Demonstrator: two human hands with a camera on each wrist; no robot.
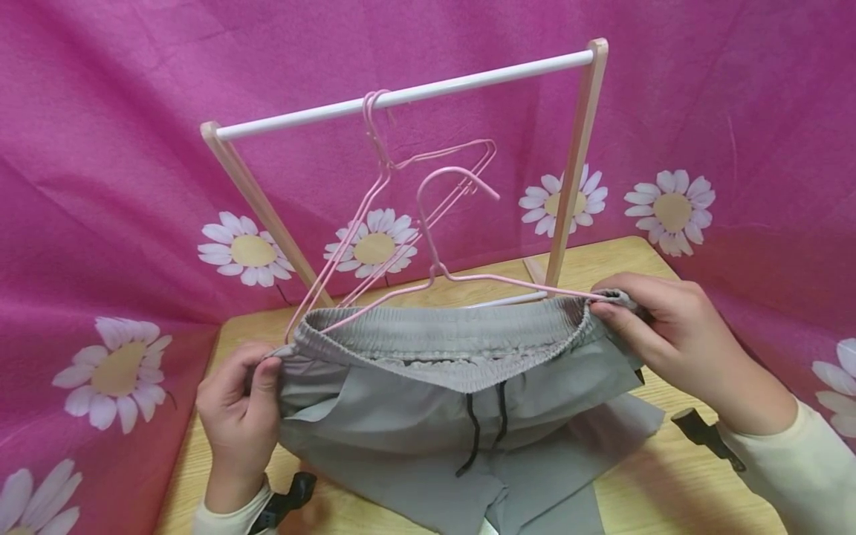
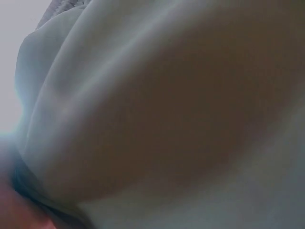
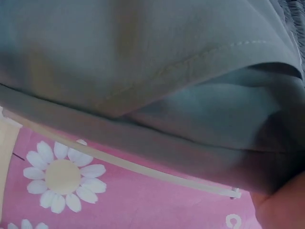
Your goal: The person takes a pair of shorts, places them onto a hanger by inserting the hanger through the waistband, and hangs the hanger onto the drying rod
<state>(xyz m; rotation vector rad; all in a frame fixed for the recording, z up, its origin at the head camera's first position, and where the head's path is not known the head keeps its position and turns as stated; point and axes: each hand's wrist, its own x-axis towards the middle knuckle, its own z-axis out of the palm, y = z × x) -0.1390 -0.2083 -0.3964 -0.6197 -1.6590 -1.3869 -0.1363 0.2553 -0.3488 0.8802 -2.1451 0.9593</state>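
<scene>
A pair of grey shorts with a gathered elastic waistband and dark drawstrings is stretched wide between both hands. A pink wire hanger stands in the waist opening, its hook upright and its shoulders sloping down inside the band. My left hand pinches the waistband's left side between thumb and fingers. On the other side, my right hand pinches the band right at the hanger's end. Grey cloth fills most of the left wrist view. The right wrist view shows the shorts' pocket edge.
A small clothes rack with a white rod and wooden posts stands at the back of the wooden table. Pink hangers hang from its rod, behind the shorts. A magenta daisy-print cloth surrounds the table.
</scene>
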